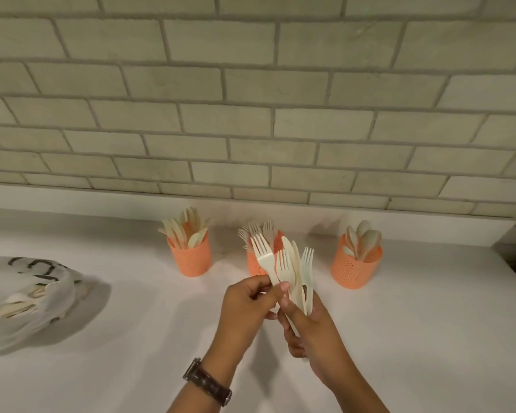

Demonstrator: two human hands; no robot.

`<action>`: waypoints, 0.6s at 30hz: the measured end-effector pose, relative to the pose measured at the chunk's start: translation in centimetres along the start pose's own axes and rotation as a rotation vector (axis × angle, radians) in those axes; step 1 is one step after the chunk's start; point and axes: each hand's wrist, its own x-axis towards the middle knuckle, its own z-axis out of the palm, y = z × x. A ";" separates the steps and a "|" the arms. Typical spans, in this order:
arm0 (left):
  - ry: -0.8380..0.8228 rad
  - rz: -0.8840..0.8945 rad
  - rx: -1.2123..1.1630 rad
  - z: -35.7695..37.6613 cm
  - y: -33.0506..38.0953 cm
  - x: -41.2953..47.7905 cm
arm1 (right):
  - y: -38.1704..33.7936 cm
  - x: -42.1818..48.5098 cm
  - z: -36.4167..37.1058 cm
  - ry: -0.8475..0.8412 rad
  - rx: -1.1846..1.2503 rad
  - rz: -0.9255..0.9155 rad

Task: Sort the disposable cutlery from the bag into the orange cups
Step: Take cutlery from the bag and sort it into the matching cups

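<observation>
Three orange cups stand in a row toward the back of the table (pixel 414 323): knife cup (pixel 191 260), fork cup (pixel 253 265), spoon cup (pixel 356 265). There is bare table between each pair. Utensils stick up above every rim. The tiled wall (pixel 251 129) rises behind the row. The plastic bag (pixel 27 305) is slumped far left, well apart from the cups. The left hand (pixel 248 305) and right hand (pixel 313 329) fan the held cutlery (pixel 292 263) in front of the fork cup. Open table lies near-left and right.
</observation>
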 end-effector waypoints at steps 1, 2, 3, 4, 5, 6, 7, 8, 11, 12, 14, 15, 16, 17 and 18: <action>-0.002 -0.012 -0.030 0.1 -0.1 -0.1 | 0.1 -0.2 0.0 -0.005 -0.011 0.001; -0.008 -0.027 -0.062 0.1 -0.1 -0.1 | 0.1 -0.3 -0.1 -0.010 -0.014 0.004; -0.019 -0.035 -0.094 0.1 0.0 -0.2 | 0.0 -0.4 -0.2 -0.015 -0.012 0.006; -0.029 -0.043 -0.120 0.0 0.1 -0.2 | 0.0 -0.6 -0.4 -0.014 -0.006 0.009; -0.035 -0.052 -0.139 0.0 0.3 -0.1 | 0.0 -0.6 -0.6 -0.003 0.003 0.018; -0.032 -0.056 -0.152 0.0 0.5 0.0 | 0.0 -0.7 -0.8 0.017 0.019 0.034; -0.024 -0.054 -0.165 -0.2 0.8 0.3 | 0.0 -0.7 -1.1 0.039 0.044 0.049; -0.014 -0.043 -0.172 -0.5 1.1 0.7 | 0.1 -0.6 -1.4 0.059 0.074 0.056; -0.001 0.039 -0.176 -1.8 2.8 2.8 | 0.0 -0.1 -2.6 0.120 0.130 0.043; 0.014 0.073 -0.145 -2.3 3.4 3.8 | 0.0 -0.1 -3.1 0.133 0.141 0.042; 0.086 0.149 -0.013 -3.1 4.1 6.5 | -0.3 0.1 -3.9 0.147 0.166 0.034; 0.131 0.183 0.073 -3.2 4.4 7.9 | -0.4 0.1 -4.1 0.151 0.174 0.025; 0.172 0.200 0.175 -3.1 4.4 9.2 | -0.5 0.2 -4.3 0.154 0.179 0.016; 0.204 0.215 0.287 -2.8 4.2 10.5 | -0.7 0.2 -4.4 0.155 0.183 0.009; 0.221 0.206 0.414 -2.3 4.2 11.4 | -0.8 0.2 -4.4 0.152 0.189 -0.001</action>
